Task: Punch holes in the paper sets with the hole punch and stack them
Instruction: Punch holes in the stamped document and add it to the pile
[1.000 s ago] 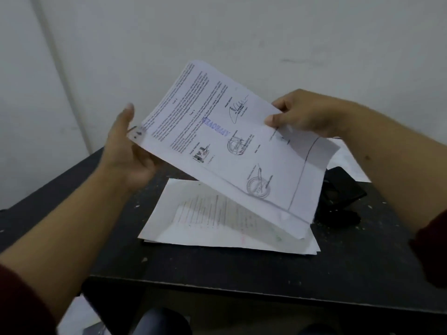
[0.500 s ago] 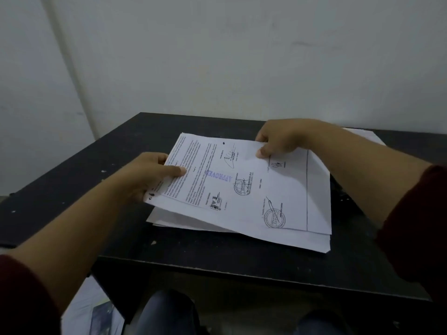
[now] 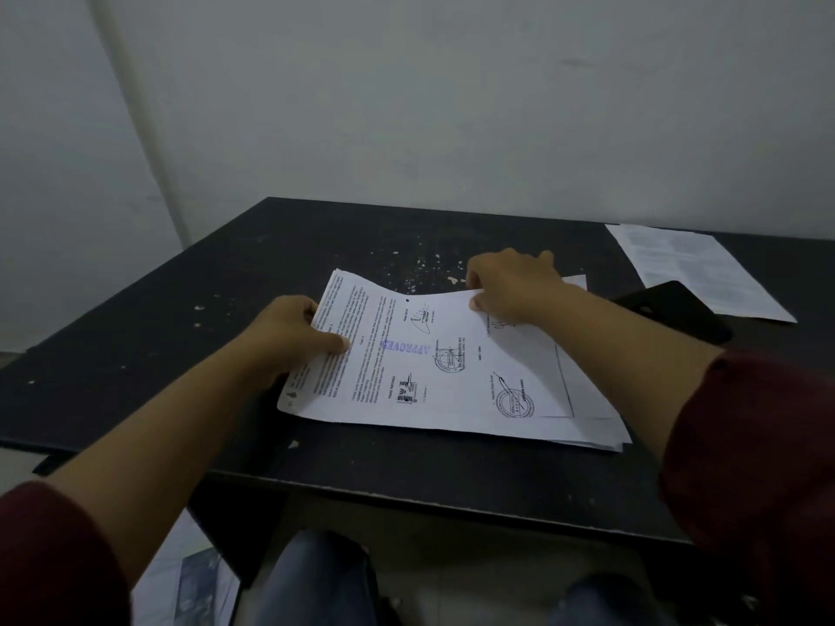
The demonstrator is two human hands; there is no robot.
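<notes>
**Both hands holding a paper set on the stack**

Head view: The left hand (image 3: 289, 336) is gripping the left edge of the top paper set (image 3: 433, 359), with its thumb lying on the printed page and its fingers curled under the edge. The right hand (image 3: 510, 286) is pinching the far edge of the same set near its right corner, fingers bent over the paper. The set is lying printed side up, showing text, signatures, round stamps and a blue stamped word, and it is bowing slightly along the far edge between the two hands. It is resting on the stack (image 3: 601, 426) of other sheets, whose edges are sticking out at the right and near sides. The stack is sitting near the middle of the dark desk (image 3: 180, 318), close to its near edge. A black object that may be the hole punch (image 3: 673, 309) is lying just to the right of the stack, behind the right forearm; I cannot tell its shape clearly. Further right, more paper (image 3: 696, 268) is lying flat near the far right of the desk, touching or overlapping the black object. Small pale flecks are dotting the desk beyond the stack. Dark red sleeves (image 3: 759, 467) are covering both upper arms.
</notes>
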